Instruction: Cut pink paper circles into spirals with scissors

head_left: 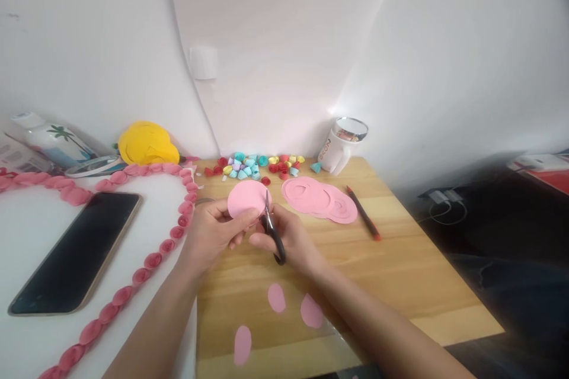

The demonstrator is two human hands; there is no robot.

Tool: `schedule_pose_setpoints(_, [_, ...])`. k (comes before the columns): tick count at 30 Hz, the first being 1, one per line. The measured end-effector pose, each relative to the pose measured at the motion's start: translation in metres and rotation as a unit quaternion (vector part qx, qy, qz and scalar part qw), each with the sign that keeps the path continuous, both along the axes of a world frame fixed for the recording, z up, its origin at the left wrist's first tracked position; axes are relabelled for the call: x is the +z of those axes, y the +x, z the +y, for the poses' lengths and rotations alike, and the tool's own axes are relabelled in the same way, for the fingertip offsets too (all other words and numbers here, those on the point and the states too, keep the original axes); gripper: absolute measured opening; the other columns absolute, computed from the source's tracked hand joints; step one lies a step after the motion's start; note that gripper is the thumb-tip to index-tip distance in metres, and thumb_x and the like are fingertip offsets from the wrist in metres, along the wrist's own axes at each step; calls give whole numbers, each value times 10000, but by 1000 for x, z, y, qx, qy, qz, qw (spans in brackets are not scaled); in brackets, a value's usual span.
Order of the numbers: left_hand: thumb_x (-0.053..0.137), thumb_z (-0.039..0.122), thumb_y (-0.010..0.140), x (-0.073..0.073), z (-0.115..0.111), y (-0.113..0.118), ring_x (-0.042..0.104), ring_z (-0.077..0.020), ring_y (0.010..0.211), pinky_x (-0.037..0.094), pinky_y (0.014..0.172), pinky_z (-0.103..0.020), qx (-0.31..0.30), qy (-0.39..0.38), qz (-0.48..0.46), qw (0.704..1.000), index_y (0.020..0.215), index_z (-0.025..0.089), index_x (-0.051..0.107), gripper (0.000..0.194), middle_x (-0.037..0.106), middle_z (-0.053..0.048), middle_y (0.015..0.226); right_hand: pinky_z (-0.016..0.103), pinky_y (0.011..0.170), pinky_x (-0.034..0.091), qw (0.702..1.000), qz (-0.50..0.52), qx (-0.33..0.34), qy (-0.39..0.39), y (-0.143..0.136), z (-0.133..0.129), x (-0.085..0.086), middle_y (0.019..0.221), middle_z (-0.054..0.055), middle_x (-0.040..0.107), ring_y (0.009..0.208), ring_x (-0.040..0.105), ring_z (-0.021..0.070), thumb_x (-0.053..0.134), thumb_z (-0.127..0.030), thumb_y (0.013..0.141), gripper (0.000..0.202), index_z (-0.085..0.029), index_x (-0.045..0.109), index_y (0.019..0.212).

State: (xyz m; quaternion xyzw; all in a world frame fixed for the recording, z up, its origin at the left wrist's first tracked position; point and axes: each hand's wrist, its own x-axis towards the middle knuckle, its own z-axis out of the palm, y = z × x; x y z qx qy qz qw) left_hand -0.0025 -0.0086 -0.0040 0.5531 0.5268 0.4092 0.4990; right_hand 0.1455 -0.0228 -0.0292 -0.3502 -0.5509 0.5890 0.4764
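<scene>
A round pink paper disc [245, 198] is pinched between the thumb and fingers of my left hand [222, 226]. My right hand [288, 237] is closed around black-handled scissors [272, 228], whose metal blades point up at the disc's right edge. To the right lie overlapping pink paper circles with spiral cuts [306, 195] and a dark pen with red ends [364, 214]. Nearer to me, small pink oval pieces [276, 298] rest on the wooden table [382, 284].
Small coloured paper rolls [249, 166] and a white mug [340, 145] line the wall. At left, a phone [75, 254] lies on a white board [146, 213] edged with pink paper roses [141, 276]. Behind are a yellow paper shape [149, 143] and a bottle [57, 139].
</scene>
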Motion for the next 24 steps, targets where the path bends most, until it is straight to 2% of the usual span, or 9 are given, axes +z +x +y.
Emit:
schedule_pose_setpoints(8, [637,354,707,2,0,-2,386,-57,378,291,374,-186,2,4,-1,1000,587,163,568,236,460,49,400,204,464,295,1000,-15,4,-9,1,0,-1,572,-60,397,500,324,69,728,-444,609,422,-153,518,832])
schedule_pose_setpoints(16, [635,326,707,1,1,-3,386,-56,363,293,363,-193,12,26,-10,1000,571,159,561,227,475,44,418,202,457,286,999,-17,2,-28,1,0,-2,591,-46,431,504,338,70,739,-480,570,448,-162,532,808])
schedule_pose_setpoints(24, [633,293,718,3,0,-5,367,-47,360,287,377,-188,22,28,-39,999,559,167,530,228,447,59,393,189,436,276,999,-18,-5,-46,2,-1,-3,558,-57,429,474,324,58,727,-428,608,379,-164,506,765])
